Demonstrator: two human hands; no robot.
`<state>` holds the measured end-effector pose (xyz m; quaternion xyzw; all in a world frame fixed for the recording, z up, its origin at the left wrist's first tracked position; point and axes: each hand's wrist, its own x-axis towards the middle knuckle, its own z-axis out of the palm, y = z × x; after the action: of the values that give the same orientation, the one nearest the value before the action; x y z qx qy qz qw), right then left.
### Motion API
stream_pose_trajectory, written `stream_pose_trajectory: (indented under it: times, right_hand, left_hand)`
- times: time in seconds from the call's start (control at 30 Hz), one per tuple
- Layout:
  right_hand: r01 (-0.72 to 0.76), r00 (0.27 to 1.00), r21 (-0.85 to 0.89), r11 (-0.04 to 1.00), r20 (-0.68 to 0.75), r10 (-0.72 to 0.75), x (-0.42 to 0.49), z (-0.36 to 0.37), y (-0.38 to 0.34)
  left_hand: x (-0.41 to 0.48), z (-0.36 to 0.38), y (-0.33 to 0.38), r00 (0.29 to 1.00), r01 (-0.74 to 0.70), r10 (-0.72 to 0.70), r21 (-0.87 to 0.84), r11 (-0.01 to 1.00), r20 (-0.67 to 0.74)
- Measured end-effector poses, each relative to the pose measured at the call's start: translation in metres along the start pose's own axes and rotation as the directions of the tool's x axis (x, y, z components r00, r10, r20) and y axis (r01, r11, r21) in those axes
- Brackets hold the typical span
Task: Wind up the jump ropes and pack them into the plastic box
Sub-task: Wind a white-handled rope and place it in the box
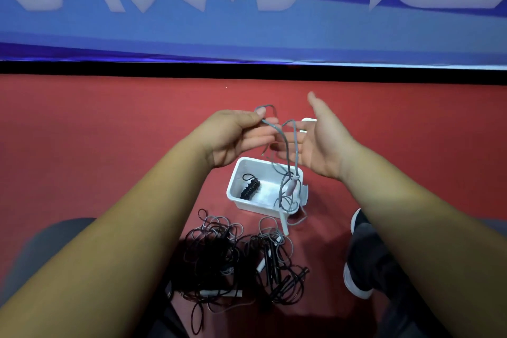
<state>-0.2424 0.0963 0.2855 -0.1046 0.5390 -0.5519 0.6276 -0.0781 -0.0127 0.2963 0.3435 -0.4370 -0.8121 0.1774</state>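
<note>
My left hand [238, 137] pinches a grey jump rope [285, 145] between thumb and forefinger, above the white plastic box [238, 186]. The rope loops across the fingers of my right hand [321, 140], which is held flat with its palm turned left. From there the cord hangs down to a pale handle [291, 186] at the box's right rim, with more cord trailing over the rim to the floor. Inside the box lies one wound black rope [250, 190]. A tangled pile of black and grey ropes [241, 258] with white handles lies on the floor below the box.
The red floor [109, 132] stretches out around the box. A blue banner with white lettering [247, 8] stands behind it, above a black strip. My dark shoe with a white sole [359, 255] rests right of the pile, and my knees show at the bottom corners.
</note>
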Motion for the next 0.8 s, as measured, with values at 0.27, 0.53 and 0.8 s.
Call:
stream_pose_trajectory:
  times: [0.27,0.53,0.8]
  right_hand:
    - [0.134,0.991,-0.420,0.898,0.061,-0.119,-0.003,0.009,0.018]
    - [0.208,0.977,-0.055,0.977,-0.035,-0.210,-0.007,0.014,0.002]
    - [0.228,0.970,0.286,0.930,-0.149,-0.192,-0.005,0.006,-0.013]
  left_hand:
    - [0.014,-0.018,0.004,0.983,-0.076,0.034,-0.231,0.970,-0.180]
    - [0.009,-0.007,-0.015,0.988,0.119,-0.099,0.170,0.978,-0.120]
    - [0.014,-0.017,-0.054,0.921,-0.156,-0.212,0.808,0.568,0.326]
